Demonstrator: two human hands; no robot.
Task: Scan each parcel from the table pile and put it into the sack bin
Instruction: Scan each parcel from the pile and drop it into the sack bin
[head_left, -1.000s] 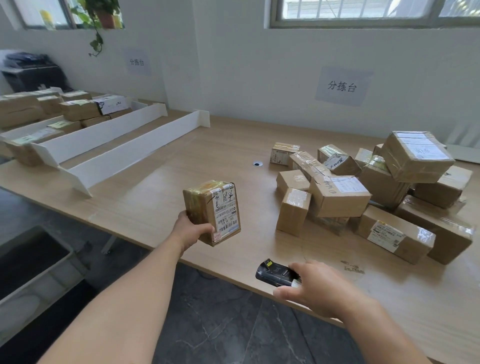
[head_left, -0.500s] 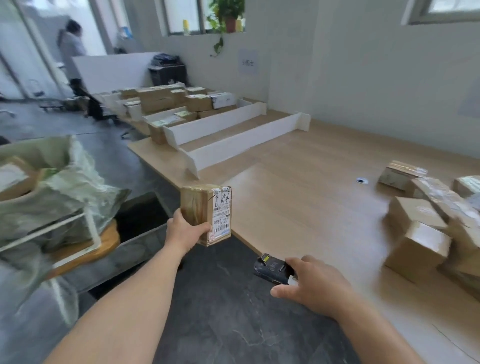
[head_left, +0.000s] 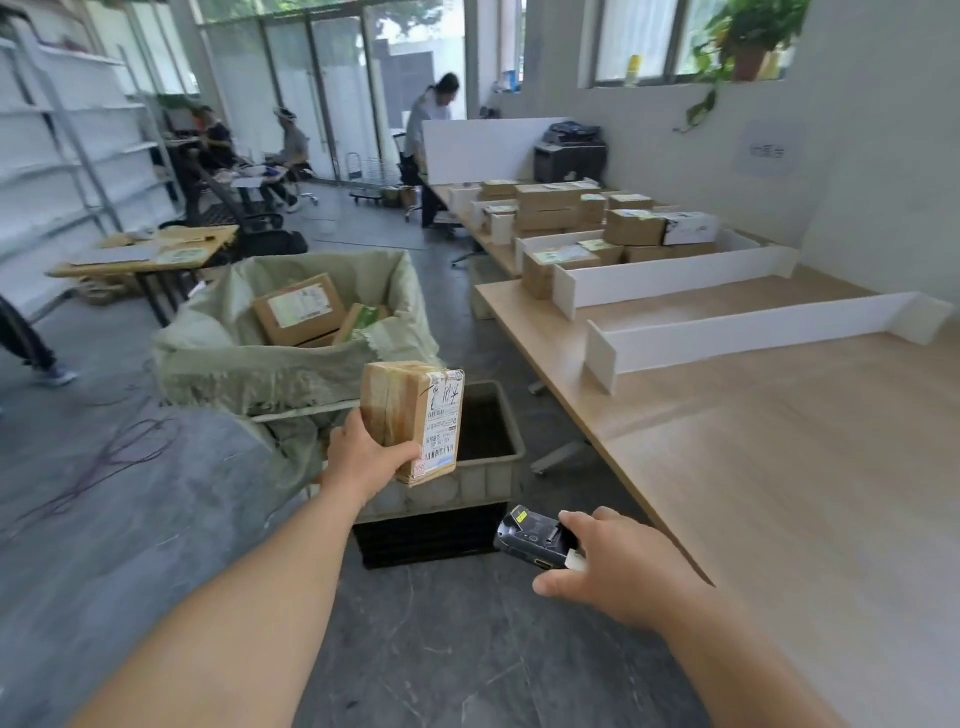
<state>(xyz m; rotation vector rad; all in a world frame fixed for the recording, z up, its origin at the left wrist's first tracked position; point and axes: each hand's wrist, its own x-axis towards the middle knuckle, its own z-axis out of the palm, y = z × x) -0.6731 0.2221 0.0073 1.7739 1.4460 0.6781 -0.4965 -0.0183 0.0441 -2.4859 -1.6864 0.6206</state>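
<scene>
Left hand (head_left: 363, 460) fingers grip a taped parcel (head_left: 413, 420) above a grey crate (head_left: 488, 467); sack bin (head_left: 291, 358) at ten o'clock. Right hand (head_left: 618, 566) fingers wrap a scanner (head_left: 535, 538). A short toss could land in the crate.

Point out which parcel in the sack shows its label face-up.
The bigger box at the back left of the sack: its white-green label faces up. The smaller parcel beside it stands tilted on edge.

The view swings left off the table pile; the parcel (head_left: 413, 420) in the left hand (head_left: 363, 457) now hangs before the sack bin (head_left: 291, 358), fully in sight.
</scene>
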